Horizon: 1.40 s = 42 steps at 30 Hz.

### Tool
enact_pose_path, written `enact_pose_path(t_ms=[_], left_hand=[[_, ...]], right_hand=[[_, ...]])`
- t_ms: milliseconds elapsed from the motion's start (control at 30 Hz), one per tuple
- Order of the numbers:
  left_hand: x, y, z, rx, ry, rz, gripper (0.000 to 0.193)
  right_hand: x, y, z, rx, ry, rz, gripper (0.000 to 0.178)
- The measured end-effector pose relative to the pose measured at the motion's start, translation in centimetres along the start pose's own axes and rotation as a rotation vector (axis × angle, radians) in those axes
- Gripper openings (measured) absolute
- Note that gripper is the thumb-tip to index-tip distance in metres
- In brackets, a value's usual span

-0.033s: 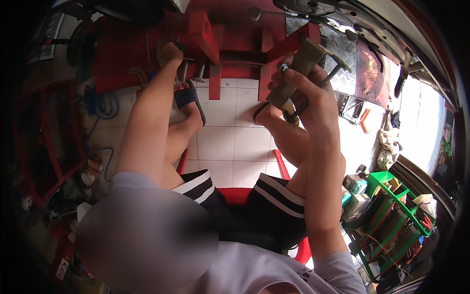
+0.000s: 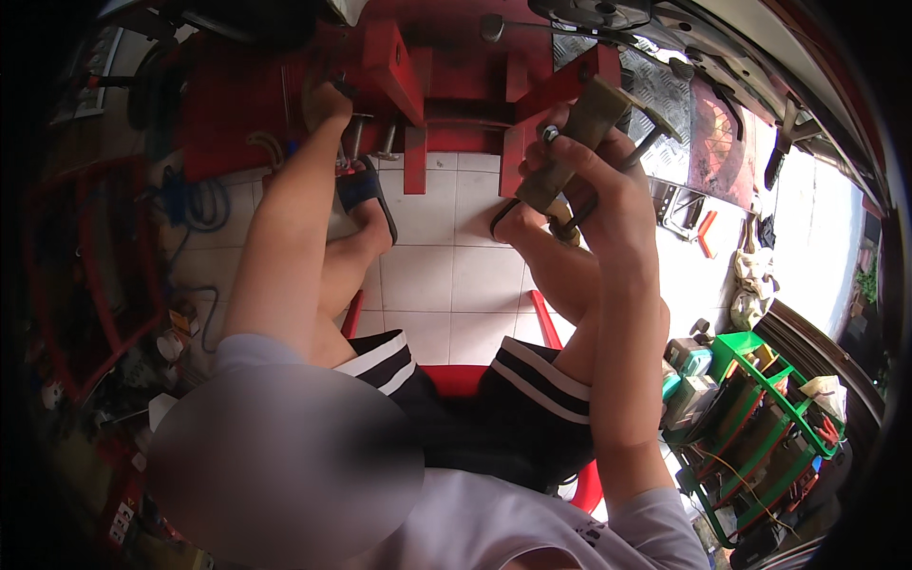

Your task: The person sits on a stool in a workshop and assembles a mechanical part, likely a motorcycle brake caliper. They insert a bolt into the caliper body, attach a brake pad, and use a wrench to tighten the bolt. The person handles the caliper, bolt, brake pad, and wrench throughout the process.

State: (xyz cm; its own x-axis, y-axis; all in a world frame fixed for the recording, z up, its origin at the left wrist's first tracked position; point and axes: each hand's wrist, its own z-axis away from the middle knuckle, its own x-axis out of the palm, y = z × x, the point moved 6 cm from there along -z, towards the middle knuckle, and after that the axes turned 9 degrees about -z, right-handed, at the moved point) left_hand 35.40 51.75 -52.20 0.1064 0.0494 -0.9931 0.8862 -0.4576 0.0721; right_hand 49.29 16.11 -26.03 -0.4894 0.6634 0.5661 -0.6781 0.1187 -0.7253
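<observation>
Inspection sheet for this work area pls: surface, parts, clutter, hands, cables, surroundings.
Surface: red platform ahead, tiled floor below.
Parts: brownish metal part with rods, held up; metal pins near the left hand.
Clutter: green rack at lower right, packed with tools and boxes.
Hands: right hand grips the metal part; left hand is over the platform, grip unclear.
Cables: blue hose coiled on the floor, left.
Surroundings: red stool under the person; bright opening at right.

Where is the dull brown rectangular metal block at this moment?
In the head view, the dull brown rectangular metal block is right of centre near the top, held in the person's right hand, in front of the red metal frame.
</observation>
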Motion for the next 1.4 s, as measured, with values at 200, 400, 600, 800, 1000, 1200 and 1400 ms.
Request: enact_pose_path(t_ms=[200, 400, 600, 800, 1000, 1200, 1400], left_hand=[[1.8, -1.2, -1.0, -0.036, -0.298, 0.080, 0.033], [-2.6, -2.8, -2.0, 0.129, -0.488, 0.057, 0.034], [-13.7, 0.0, 2.6, 0.118, -0.637, 0.316, 0.026], [-23.8, 6.2, 12.5, -0.004, -0.780, 1.137, 0.023], [-24.8, 10.7, 16.9, 0.117, -0.611, 1.290, 0.025], [-24.0, 12.8, 16.3, 0.348, -0.405, 1.232, 0.022], [-24.3, 12.8, 16.1, 0.320, -0.334, 1.220, 0.024]], right_hand=[[-0.1, 0.2, 0.4, -0.020, -0.017, -0.010, 0.020], [1.0, 0.8, 0.2, 0.028, -0.029, 0.017, 0.027], [1.5, 2.5, -0.1, -0.008, -0.071, 0.134, 0.028], [4.0, 4.1, 0.2, -0.084, -0.134, 0.251, 0.017], [2.6, 3.6, 0.2, -0.203, -0.058, 0.497, 0.022], [1.4, 2.6, -0.9, -0.251, 0.092, 0.752, 0.030], [2.1, 1.8, -0.9, -0.358, 0.135, 0.807, 0.030]])
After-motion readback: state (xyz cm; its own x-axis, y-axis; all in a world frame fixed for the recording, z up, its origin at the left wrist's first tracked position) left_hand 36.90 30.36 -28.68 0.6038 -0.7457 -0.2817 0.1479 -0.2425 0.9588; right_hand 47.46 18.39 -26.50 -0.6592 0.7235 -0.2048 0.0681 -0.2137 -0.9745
